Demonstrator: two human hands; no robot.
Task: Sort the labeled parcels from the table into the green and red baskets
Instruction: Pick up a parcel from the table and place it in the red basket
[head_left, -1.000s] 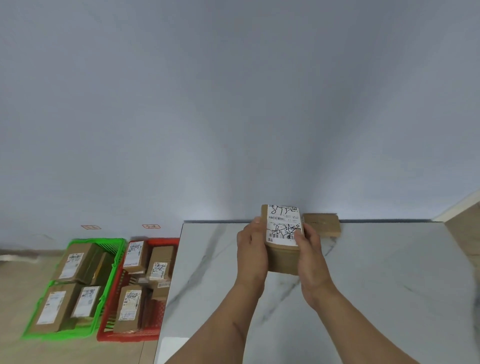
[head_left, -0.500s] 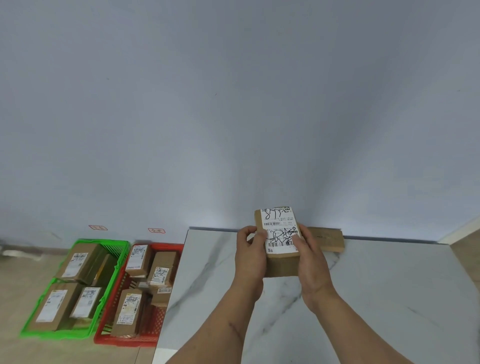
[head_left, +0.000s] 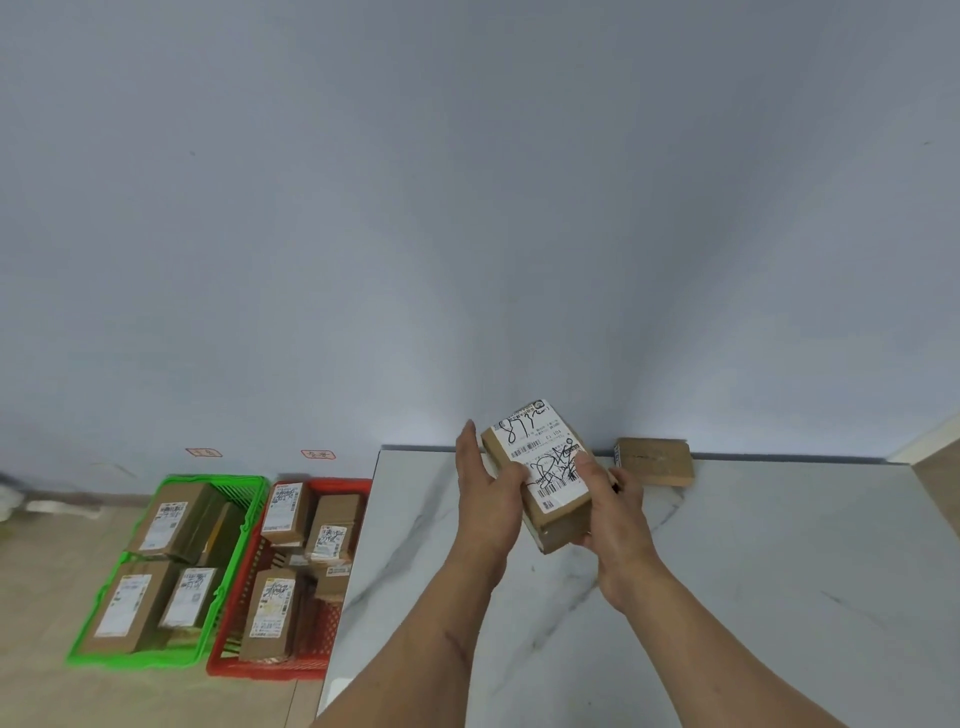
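A brown cardboard parcel (head_left: 540, 467) with a white scribbled label is held above the marble table (head_left: 753, 571), tilted with its top leaning left. My right hand (head_left: 608, 514) grips its right side, thumb on the label. My left hand (head_left: 488, 493) lies flat against its left side with straight fingers. A second brown parcel (head_left: 655, 461) lies on the table by the wall. On the floor to the left stand the green basket (head_left: 179, 483) and the red basket (head_left: 332, 486), each with several labeled parcels.
A pale wall rises right behind the table's far edge. Two small red tags (head_left: 203, 452) are stuck on the wall above the baskets. The table's left edge runs close beside the red basket. Wooden floor lies around the baskets.
The parcel has been lifted a little and tilted to the left. My left hand's fingers have straightened from a grip to a flat touch on its side.
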